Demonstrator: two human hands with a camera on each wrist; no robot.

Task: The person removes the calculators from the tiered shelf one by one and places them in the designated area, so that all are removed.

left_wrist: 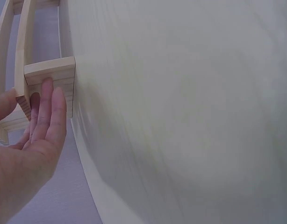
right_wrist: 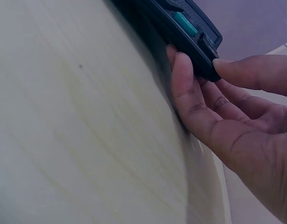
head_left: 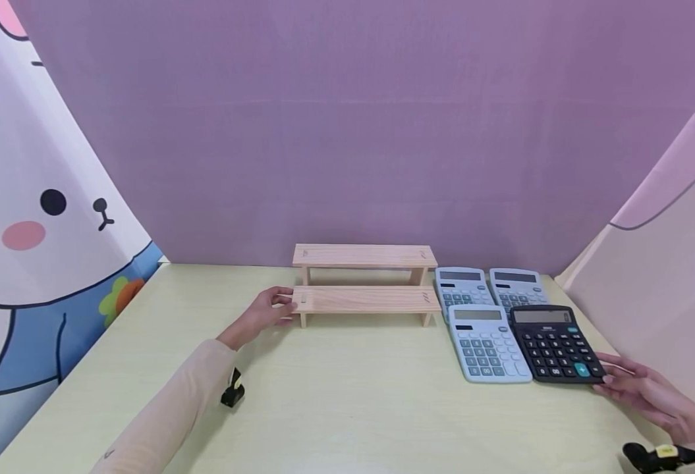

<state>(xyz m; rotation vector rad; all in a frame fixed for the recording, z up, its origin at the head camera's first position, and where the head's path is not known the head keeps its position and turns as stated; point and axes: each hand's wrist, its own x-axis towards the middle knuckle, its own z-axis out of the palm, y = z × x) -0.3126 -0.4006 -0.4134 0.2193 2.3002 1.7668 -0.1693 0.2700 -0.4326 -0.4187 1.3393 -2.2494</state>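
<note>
My left hand [head_left: 262, 314] is at the left end of a two-step wooden display stand [head_left: 366, 299]. In the left wrist view, its thumb lies on one face of the lower board and the fingers reach round behind, beside the leg. At the right, my right hand [head_left: 649, 393] pinches the lower right corner of a black calculator [head_left: 555, 345]. The right wrist view shows the thumb on the top edge of that calculator [right_wrist: 199, 44] and fingers beneath it, with the corner lifted off the table. A white calculator [head_left: 488, 345] lies right beside the black one.
Two more white calculators [head_left: 462, 280] lie behind, next to the stand's right end. The pale wooden table [head_left: 347, 401] meets a purple backdrop [head_left: 371, 131] at the back. Printed cloth [head_left: 33, 276] hangs at the left, and another cloth [head_left: 679, 283] at the right.
</note>
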